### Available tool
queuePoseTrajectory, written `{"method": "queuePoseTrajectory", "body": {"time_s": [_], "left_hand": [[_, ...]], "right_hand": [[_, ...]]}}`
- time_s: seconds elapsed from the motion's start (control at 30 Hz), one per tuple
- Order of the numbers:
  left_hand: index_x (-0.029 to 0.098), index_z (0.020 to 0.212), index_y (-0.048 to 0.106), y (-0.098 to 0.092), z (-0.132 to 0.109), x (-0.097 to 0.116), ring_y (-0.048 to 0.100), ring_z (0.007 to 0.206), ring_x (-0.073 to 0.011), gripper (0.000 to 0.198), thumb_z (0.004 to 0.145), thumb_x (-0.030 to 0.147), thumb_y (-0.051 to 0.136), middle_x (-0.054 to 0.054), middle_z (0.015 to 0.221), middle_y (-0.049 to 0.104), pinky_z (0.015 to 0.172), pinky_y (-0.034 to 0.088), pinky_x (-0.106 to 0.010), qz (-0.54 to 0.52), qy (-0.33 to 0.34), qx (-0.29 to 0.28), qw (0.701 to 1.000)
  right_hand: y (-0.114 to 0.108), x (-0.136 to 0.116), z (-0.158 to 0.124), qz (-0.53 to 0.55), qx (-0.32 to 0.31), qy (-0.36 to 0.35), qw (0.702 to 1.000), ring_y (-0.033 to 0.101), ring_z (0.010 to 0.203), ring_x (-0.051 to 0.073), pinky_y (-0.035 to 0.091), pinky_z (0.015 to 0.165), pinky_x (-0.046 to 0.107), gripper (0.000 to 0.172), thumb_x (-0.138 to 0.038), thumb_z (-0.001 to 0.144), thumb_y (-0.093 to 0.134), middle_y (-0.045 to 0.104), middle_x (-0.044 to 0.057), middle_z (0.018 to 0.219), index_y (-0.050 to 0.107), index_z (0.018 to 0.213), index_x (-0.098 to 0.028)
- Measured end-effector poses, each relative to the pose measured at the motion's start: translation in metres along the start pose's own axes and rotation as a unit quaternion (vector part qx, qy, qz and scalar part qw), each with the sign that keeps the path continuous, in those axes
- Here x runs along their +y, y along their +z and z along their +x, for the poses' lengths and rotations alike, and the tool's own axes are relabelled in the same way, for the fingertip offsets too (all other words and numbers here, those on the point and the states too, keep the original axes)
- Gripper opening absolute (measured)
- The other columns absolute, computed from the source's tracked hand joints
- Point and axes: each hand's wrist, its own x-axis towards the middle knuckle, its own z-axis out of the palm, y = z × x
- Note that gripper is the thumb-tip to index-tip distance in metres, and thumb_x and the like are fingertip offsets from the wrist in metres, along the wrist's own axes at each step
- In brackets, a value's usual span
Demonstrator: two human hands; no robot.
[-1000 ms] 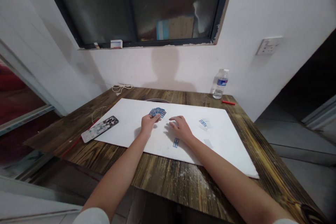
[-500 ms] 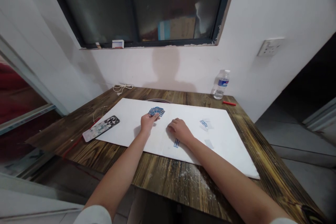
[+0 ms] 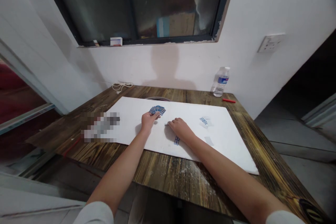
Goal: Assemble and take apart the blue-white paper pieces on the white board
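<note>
My left hand [image 3: 147, 120] is closed round a fan of blue-backed cards [image 3: 157, 110] held just above a white sheet [image 3: 231, 140] on the wooden table [image 3: 168, 178]. My right hand [image 3: 180, 127] rests on the sheet a little to the right, fingers curled, pinching the edge of a card [image 3: 166, 124] that lies nearly flat. One blue-backed card [image 3: 176, 140] lies on the sheet under my right wrist. Further right lie a blue-backed card [image 3: 202, 120] and a pale face-down card [image 3: 209, 141].
A phone [image 3: 101, 127] lies at the sheet's left edge, partly on the wood. A water bottle [image 3: 220, 82] and a red pen [image 3: 229, 100] stand at the back right by the wall. A white cable [image 3: 121, 85] lies at the back left. The table's front edge is near me.
My right hand went from flat with spread fingers to curled, and now pinches a card's edge. My left hand has kept the fan in place.
</note>
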Motion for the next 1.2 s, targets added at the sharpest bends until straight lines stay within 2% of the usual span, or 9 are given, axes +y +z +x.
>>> {"method": "queuePoseTrajectory", "body": {"time_s": [0.13, 0.23, 0.3, 0.37, 0.47, 0.57, 0.67, 0.93, 1.2], "left_hand": [[0.011, 0.075, 0.073, 0.000, 0.000, -0.001, 0.068, 0.065, -0.0167, 0.036, 0.062, 0.045, 0.078, -0.010, 0.071, 0.074, 0.058, 0.050, -0.022, -0.009, 0.004, -0.001, 1.000], [0.012, 0.075, 0.073, 0.001, 0.000, -0.001, 0.067, 0.064, -0.0154, 0.035, 0.063, 0.044, 0.078, -0.009, 0.070, 0.074, 0.059, 0.051, -0.022, -0.007, 0.010, -0.001, 1.000], [0.012, 0.072, 0.073, 0.001, 0.000, -0.001, 0.067, 0.064, -0.0154, 0.034, 0.063, 0.044, 0.077, -0.009, 0.070, 0.074, 0.059, 0.051, -0.022, -0.001, 0.013, -0.004, 1.000], [0.012, 0.070, 0.072, 0.002, -0.001, -0.001, 0.067, 0.064, -0.0160, 0.033, 0.064, 0.044, 0.077, -0.009, 0.070, 0.074, 0.057, 0.051, -0.022, 0.011, 0.015, -0.007, 1.000], [0.012, 0.070, 0.072, 0.003, -0.002, -0.001, 0.067, 0.064, -0.0166, 0.032, 0.065, 0.043, 0.076, -0.010, 0.069, 0.073, 0.055, 0.050, -0.022, 0.020, 0.016, -0.013, 1.000], [0.012, 0.070, 0.072, 0.005, -0.004, -0.002, 0.067, 0.064, -0.0174, 0.032, 0.064, 0.042, 0.077, -0.010, 0.068, 0.073, 0.053, 0.051, -0.022, 0.020, 0.015, -0.021, 0.999], [0.011, 0.071, 0.072, 0.008, -0.007, -0.002, 0.067, 0.063, -0.0176, 0.032, 0.064, 0.042, 0.077, -0.010, 0.068, 0.073, 0.053, 0.051, -0.023, 0.021, 0.012, -0.036, 0.999], [0.012, 0.070, 0.072, 0.016, -0.017, 0.002, 0.068, 0.064, -0.0191, 0.030, 0.066, 0.042, 0.076, -0.009, 0.067, 0.073, 0.059, 0.053, -0.026, 0.052, 0.047, -0.084, 0.994], [0.013, 0.067, 0.071, 0.013, -0.015, 0.003, 0.069, 0.065, -0.0196, 0.028, 0.066, 0.040, 0.077, -0.009, 0.067, 0.073, 0.061, 0.053, -0.026, 0.058, 0.036, -0.052, 0.996]], "right_hand": [[0.006, 0.009, -0.002, 0.061, 0.046, 0.046, 0.996, 0.059, 0.091, 0.024, 0.040, 0.083, 0.034, 0.025, -0.009, 0.090, 0.048, 0.070, 0.013, 0.093, 0.069, 0.101, -0.013], [0.012, 0.018, -0.002, 0.194, 0.112, 0.116, 0.968, 0.060, 0.087, 0.021, 0.043, 0.081, 0.032, 0.018, -0.015, 0.087, 0.054, 0.070, 0.008, 0.088, 0.072, 0.091, -0.017], [0.014, 0.023, -0.001, 0.305, 0.179, 0.149, 0.923, 0.060, 0.084, 0.019, 0.045, 0.078, 0.031, 0.015, -0.025, 0.086, 0.058, 0.070, 0.007, 0.087, 0.072, 0.083, -0.019], [0.016, 0.025, 0.000, 0.417, 0.228, 0.177, 0.862, 0.060, 0.076, 0.018, 0.046, 0.071, 0.030, 0.021, -0.037, 0.082, 0.062, 0.068, 0.005, 0.082, 0.071, 0.077, -0.019], [0.016, 0.024, 0.001, 0.550, 0.222, 0.222, 0.774, 0.057, 0.061, 0.016, 0.045, 0.060, 0.029, 0.030, -0.049, 0.071, 0.071, 0.064, 0.001, 0.065, 0.068, 0.069, -0.019], [0.016, 0.018, 0.003, 0.619, 0.194, 0.223, 0.728, 0.058, 0.057, 0.015, 0.046, 0.057, 0.029, 0.031, -0.048, 0.062, 0.078, 0.065, 0.001, 0.061, 0.067, 0.066, -0.019], [0.017, 0.015, 0.004, 0.636, 0.184, 0.226, 0.715, 0.061, 0.059, 0.016, 0.050, 0.060, 0.030, 0.031, -0.048, 0.062, 0.077, 0.068, 0.002, 0.062, 0.068, 0.066, -0.019], [0.019, 0.017, 0.005, 0.623, 0.186, 0.249, 0.718, 0.065, 0.062, 0.017, 0.052, 0.066, 0.030, 0.032, -0.049, 0.067, 0.070, 0.072, 0.005, 0.067, 0.068, 0.067, -0.018], [0.024, 0.018, 0.005, 0.588, 0.191, 0.250, 0.745, 0.062, 0.060, 0.016, 0.048, 0.060, 0.027, 0.034, -0.051, 0.070, 0.069, 0.069, 0.003, 0.064, 0.066, 0.066, -0.018]]}}
